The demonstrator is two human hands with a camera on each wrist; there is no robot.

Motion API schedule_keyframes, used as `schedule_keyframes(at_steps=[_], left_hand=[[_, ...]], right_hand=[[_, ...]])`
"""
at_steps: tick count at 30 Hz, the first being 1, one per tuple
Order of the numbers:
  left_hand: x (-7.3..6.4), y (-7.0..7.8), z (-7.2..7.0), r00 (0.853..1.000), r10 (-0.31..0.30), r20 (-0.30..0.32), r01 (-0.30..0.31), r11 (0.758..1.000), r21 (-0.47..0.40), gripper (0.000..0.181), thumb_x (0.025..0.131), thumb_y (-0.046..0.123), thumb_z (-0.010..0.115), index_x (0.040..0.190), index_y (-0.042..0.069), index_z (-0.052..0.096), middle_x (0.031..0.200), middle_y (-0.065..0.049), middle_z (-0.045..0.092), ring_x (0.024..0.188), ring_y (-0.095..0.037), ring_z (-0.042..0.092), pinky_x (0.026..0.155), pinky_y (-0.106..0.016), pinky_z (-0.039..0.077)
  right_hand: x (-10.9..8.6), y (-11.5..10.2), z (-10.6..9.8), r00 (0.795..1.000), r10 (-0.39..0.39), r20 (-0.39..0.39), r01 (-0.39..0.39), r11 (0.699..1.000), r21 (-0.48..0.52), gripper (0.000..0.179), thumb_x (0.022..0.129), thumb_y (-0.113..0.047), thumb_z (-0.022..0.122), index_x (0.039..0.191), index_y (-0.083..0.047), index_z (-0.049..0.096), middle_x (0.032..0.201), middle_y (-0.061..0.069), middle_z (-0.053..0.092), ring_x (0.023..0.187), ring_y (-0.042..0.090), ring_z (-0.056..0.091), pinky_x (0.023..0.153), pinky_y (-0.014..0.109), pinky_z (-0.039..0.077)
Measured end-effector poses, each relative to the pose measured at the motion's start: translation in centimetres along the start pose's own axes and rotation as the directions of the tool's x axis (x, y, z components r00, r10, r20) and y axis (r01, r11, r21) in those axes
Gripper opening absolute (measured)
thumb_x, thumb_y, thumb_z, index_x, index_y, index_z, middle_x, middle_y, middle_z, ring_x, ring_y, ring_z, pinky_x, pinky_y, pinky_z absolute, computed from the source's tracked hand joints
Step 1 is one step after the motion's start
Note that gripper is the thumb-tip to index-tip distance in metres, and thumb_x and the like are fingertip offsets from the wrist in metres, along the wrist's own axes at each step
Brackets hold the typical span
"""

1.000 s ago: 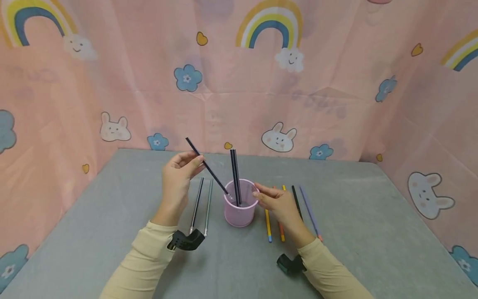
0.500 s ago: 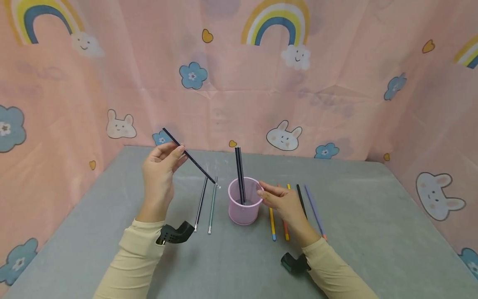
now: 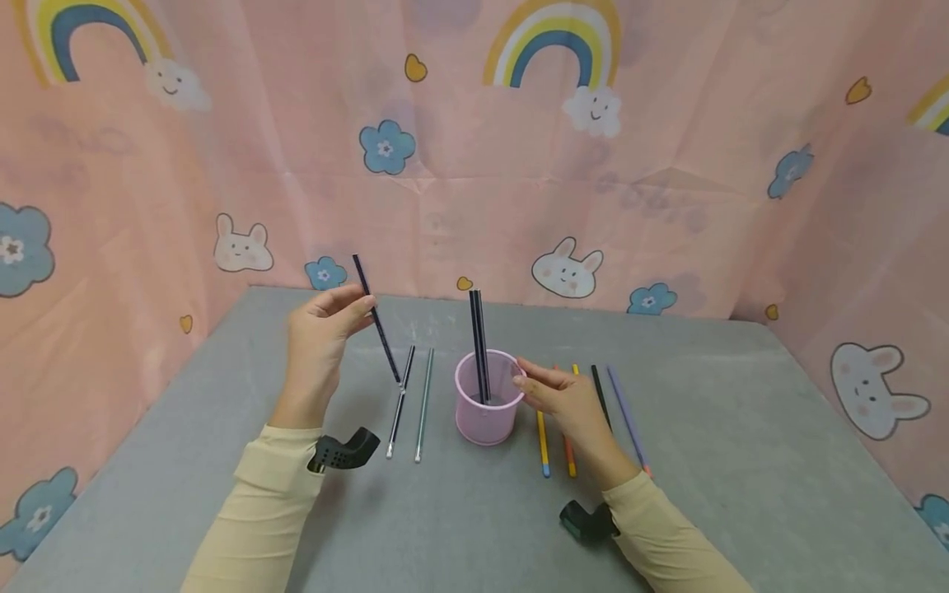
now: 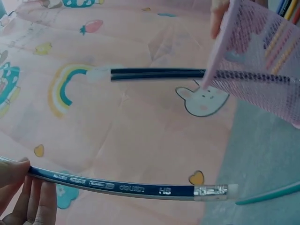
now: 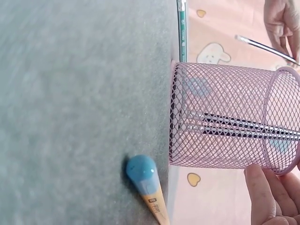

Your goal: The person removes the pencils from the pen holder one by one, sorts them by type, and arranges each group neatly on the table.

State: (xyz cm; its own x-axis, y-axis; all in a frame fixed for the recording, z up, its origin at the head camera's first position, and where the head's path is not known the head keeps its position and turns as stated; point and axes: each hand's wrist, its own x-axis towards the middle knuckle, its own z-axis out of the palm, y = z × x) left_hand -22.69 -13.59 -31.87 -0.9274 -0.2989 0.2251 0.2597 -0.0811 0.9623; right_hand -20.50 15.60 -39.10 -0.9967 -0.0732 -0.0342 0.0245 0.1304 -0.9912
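Note:
My left hand (image 3: 315, 350) pinches a dark blue pencil (image 4: 140, 188) between thumb and fingers. The pencil leans, its metal ferrule and white eraser downward; in the head view that end overlaps a dark pencil (image 3: 396, 416) lying on the table. Beside that one lies a green pencil (image 3: 425, 408). My right hand (image 3: 567, 408) holds the rim of a pink mesh pen cup (image 3: 485, 424), which stands upright. Two dark pencils (image 5: 234, 126) stand in the cup, eraser ends at the bottom in the right wrist view.
Right of the cup lie a yellow pencil (image 3: 544, 445) with a blue end, an orange one (image 3: 569, 457), a black one (image 3: 600, 395) and a purple one (image 3: 626, 420), partly behind my right hand and forearm. A pink printed curtain (image 3: 445, 214) borders the grey table (image 3: 445, 527).
The pencil in my left hand has come out of the cup's mouth, moved left, and swung steeper over the lying dark pencil. My right hand stays at the cup's rim.

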Motion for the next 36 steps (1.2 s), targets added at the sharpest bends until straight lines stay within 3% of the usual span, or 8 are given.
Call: schedule_keyframes(at_steps=[9,17,29,36], left_hand=[[0.6,-1.5,-0.6,0.998,-0.021,0.064,0.009,0.983,0.184,0.033,0.082,0.019,0.071,0.109,0.0,0.067,0.098,-0.003,0.067,0.081,-0.009,0.065,0.075,-0.021,0.054],[0.9,-2.3,-0.6,0.988,-0.091,0.122,0.034,0.913,0.406,0.029,0.084,0.02,0.069,0.109,0.004,0.069,0.107,-0.012,0.068,0.079,-0.012,0.067,0.074,-0.023,0.055],[1.7,-4.0,-0.6,0.977,-0.185,0.11,0.098,0.837,0.538,0.027,0.085,0.015,0.067,0.11,0.004,0.068,0.109,-0.015,0.067,0.079,-0.018,0.069,0.079,-0.037,0.055],[1.8,-5.0,-0.5,0.97,-0.216,0.115,0.101,0.781,0.616,0.025,0.084,0.013,0.068,0.107,0.005,0.069,0.106,-0.015,0.068,0.079,-0.022,0.068,0.075,-0.036,0.056]], right_hand=[[0.2,0.1,0.0,1.0,-0.008,0.02,0.009,1.0,-0.012,0.052,0.079,-0.036,0.072,0.124,-0.012,0.06,0.126,0.006,0.059,0.11,0.015,0.06,0.081,0.025,0.053],[0.1,-0.1,0.1,1.0,0.002,0.015,-0.002,1.0,0.006,0.048,0.081,-0.031,0.071,0.124,-0.012,0.06,0.126,0.006,0.06,0.109,0.013,0.061,0.081,0.024,0.052],[0.3,0.0,0.1,1.0,0.001,0.013,-0.001,1.0,-0.003,0.048,0.081,-0.032,0.071,0.124,-0.012,0.06,0.126,0.006,0.059,0.111,0.016,0.06,0.081,0.024,0.052],[0.1,-0.1,0.0,1.0,-0.011,0.014,0.011,1.0,-0.004,0.051,0.08,-0.035,0.072,0.124,-0.012,0.06,0.125,0.005,0.06,0.108,0.013,0.061,0.08,0.024,0.053]])
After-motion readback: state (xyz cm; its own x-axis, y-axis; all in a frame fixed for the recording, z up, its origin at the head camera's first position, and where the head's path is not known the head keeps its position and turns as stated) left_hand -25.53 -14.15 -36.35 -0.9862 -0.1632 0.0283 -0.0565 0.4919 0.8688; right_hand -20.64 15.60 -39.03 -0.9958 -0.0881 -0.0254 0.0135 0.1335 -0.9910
